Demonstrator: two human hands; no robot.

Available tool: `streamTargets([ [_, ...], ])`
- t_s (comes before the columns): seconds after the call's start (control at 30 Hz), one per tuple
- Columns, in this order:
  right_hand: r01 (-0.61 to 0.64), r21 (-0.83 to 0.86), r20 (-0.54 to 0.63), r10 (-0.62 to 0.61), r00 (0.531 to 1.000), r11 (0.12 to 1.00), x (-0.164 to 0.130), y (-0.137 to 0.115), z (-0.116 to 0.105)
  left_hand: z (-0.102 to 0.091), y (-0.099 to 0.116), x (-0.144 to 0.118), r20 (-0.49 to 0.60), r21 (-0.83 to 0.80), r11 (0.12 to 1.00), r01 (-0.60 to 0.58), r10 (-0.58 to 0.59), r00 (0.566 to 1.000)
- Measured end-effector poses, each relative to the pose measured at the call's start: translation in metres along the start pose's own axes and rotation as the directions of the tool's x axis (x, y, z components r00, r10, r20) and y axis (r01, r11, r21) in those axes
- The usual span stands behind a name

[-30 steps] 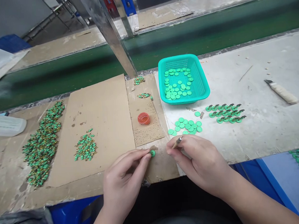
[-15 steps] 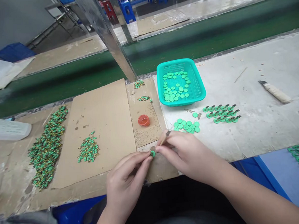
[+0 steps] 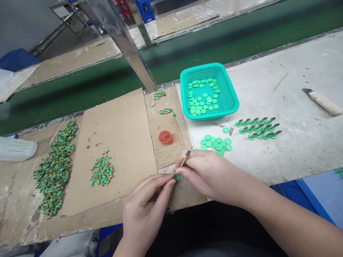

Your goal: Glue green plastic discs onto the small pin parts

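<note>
Between the fingertips and thumb of my left hand is a small green disc, seen nearly edge-on and partly hidden. My right hand pinches a thin wooden stick with a dark pointed end, that end pointing up and away. The right fingertips meet the disc's upper edge, close to the left fingertips; whether they also grip a small part there is hidden. Just beyond the hands stands a small red cup of liquid. Loose green discs lie beyond my right hand.
A turquoise basket holds more green discs. Rows of discs with dark upright parts stand to the right, near a wrapped-handle knife. Leftward lie a small heap and a big heap of green-and-gold pieces, plus a white bottle.
My right fingertips have come left onto the disc, and the stick's dark end now shows more fully, pointing up. My left hand has barely moved. The view has shifted slightly.
</note>
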State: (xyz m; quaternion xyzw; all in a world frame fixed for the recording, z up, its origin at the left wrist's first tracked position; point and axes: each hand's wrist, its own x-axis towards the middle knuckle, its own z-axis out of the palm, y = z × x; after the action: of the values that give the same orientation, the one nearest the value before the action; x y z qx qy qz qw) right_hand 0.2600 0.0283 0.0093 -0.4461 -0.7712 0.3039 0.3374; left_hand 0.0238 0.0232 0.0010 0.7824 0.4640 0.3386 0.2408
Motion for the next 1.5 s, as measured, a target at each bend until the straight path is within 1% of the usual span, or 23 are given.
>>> streamTargets([
  [0.1,0.048,-0.035,0.007,-0.047,0.999,0.998,0.003,0.0,0.001,0.0,0.001,0.0,-0.001,0.006,1.0,0.001,-0.001,1.0],
  [0.2,0.065,-0.065,0.005,-0.064,0.998,0.996,0.005,0.0,0.001,0.001,0.002,0.001,-0.005,0.009,1.0,0.0,0.0,1.0],
  [0.37,0.1,-0.064,-0.007,-0.101,0.995,0.993,0.006,-0.002,-0.002,0.002,0.001,0.001,0.002,0.003,1.0,-0.005,0.005,1.0],
  [0.53,0.093,-0.066,0.022,-0.092,0.996,0.993,0.008,-0.003,-0.004,0.001,-0.001,0.0,0.01,0.01,1.0,-0.002,0.001,1.0],
  [0.7,0.054,-0.082,0.08,-0.047,0.996,0.995,0.009,-0.005,-0.006,0.001,0.0,0.001,0.014,0.011,1.0,-0.009,0.009,1.0],
  [0.83,0.065,-0.086,0.087,-0.057,0.995,0.994,0.011,-0.006,-0.004,0.001,0.0,0.001,0.018,0.018,1.0,-0.021,0.021,1.0],
  [1.03,0.056,-0.029,0.095,-0.053,0.994,0.998,0.019,-0.003,0.002,0.001,-0.005,-0.001,0.019,0.043,0.999,-0.029,0.028,0.999],
  [1.17,0.102,-0.052,0.119,-0.096,0.988,0.993,0.024,0.0,0.004,0.002,-0.005,0.0,0.013,0.045,0.997,-0.055,0.055,0.998],
  [1.27,0.106,-0.071,0.067,-0.101,0.993,0.992,0.02,0.001,0.005,0.002,-0.003,0.002,0.019,0.023,0.998,-0.061,0.061,0.998],
  [1.4,0.056,-0.037,-0.096,-0.059,0.994,0.998,0.0,0.002,0.01,0.002,-0.005,0.002,0.029,0.005,0.999,-0.044,0.043,0.999],
  [1.43,0.057,-0.02,-0.109,-0.059,0.992,0.998,-0.006,0.002,0.011,0.002,-0.005,0.002,0.031,0.004,0.999,-0.04,0.04,0.999],
  [1.5,0.076,-0.003,-0.095,-0.075,0.993,0.997,-0.015,0.002,0.015,0.002,-0.006,0.001,0.03,0.004,1.0,-0.029,0.029,0.999],
])
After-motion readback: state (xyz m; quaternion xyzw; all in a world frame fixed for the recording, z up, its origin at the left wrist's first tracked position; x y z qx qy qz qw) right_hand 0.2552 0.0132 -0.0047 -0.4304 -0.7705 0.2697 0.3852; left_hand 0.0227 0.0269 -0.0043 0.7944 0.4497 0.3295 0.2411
